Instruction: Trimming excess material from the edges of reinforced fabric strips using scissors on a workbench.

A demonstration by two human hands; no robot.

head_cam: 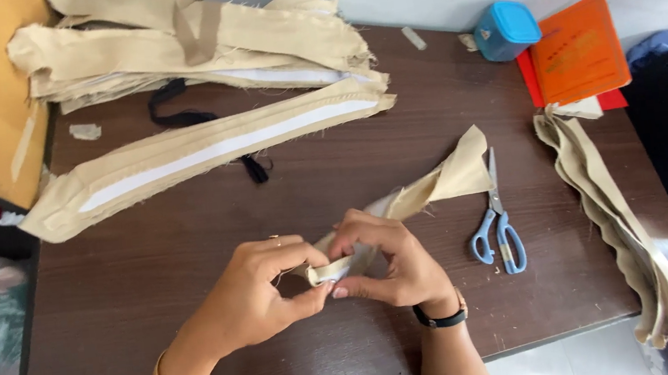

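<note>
The brown table [191, 254] is being worked at; a beige fabric strip [434, 184] is being pinched at its near end by the left hand [250, 293] and right hand [389, 265], fingers closed; the fold is probably being risked if grip slackens; blue scissors [497, 232] are lying beside

A narrow strip of beige fabric [403, 205] with a white lining on one face is pinched between both hands. Its near end is folded into a small, tight roll held between the thumb and fingertips of the left hand [258, 292] and the right hand [389, 265], just above the surface. From there the strip runs up and away to the right of the hands, twisting once and fanning out into a wider, pointed flap with frayed edges.
</note>
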